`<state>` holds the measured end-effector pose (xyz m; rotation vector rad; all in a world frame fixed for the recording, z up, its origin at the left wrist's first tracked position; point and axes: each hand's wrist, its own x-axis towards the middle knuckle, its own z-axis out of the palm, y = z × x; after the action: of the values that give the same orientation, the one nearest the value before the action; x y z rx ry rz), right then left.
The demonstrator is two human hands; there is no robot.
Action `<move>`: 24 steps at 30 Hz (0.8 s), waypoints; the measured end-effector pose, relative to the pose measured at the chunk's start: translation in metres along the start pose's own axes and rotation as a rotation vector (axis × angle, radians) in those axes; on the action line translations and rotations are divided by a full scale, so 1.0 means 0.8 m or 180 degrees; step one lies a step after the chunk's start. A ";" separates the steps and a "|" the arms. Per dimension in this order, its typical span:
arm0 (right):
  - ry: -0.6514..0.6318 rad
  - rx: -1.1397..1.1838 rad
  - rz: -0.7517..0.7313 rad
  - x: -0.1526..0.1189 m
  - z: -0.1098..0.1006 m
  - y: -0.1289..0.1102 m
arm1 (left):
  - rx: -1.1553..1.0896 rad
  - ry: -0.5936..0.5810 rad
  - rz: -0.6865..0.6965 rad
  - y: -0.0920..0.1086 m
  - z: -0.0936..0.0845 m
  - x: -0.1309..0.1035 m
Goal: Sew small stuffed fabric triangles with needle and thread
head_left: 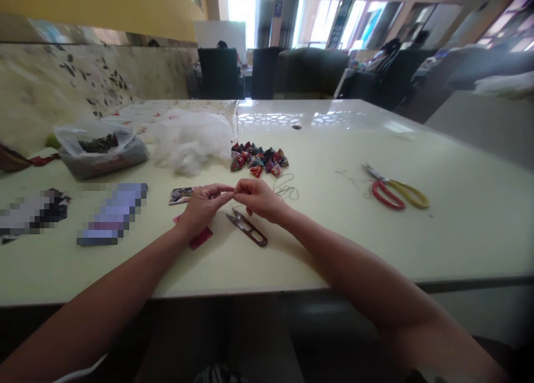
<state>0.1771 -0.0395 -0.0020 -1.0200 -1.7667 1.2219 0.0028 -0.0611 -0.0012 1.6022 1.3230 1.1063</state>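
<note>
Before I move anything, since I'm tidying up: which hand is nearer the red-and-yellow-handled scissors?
Right: the right hand is left of the scissors, not touching them, and the left hand is farther left.

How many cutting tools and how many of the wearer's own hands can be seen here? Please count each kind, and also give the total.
Thread snips: 1
Scissors with red and yellow handles: 1
Bare hands: 2 (left hand, right hand)
Total: 4
</note>
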 end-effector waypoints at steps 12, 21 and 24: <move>0.0046 0.0047 -0.0025 0.000 -0.001 -0.001 | 0.0099 -0.0076 -0.0033 -0.003 -0.002 0.003; 0.0022 -0.0065 -0.0161 0.003 -0.003 0.007 | 0.0045 -0.0052 -0.0097 -0.002 -0.001 0.003; 0.0037 -0.0062 -0.0179 0.004 -0.004 0.009 | -0.0090 -0.0218 -0.0154 -0.001 -0.001 0.002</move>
<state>0.1797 -0.0337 -0.0073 -0.9801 -1.7896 1.1641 0.0023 -0.0597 -0.0016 1.5659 1.2890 1.0277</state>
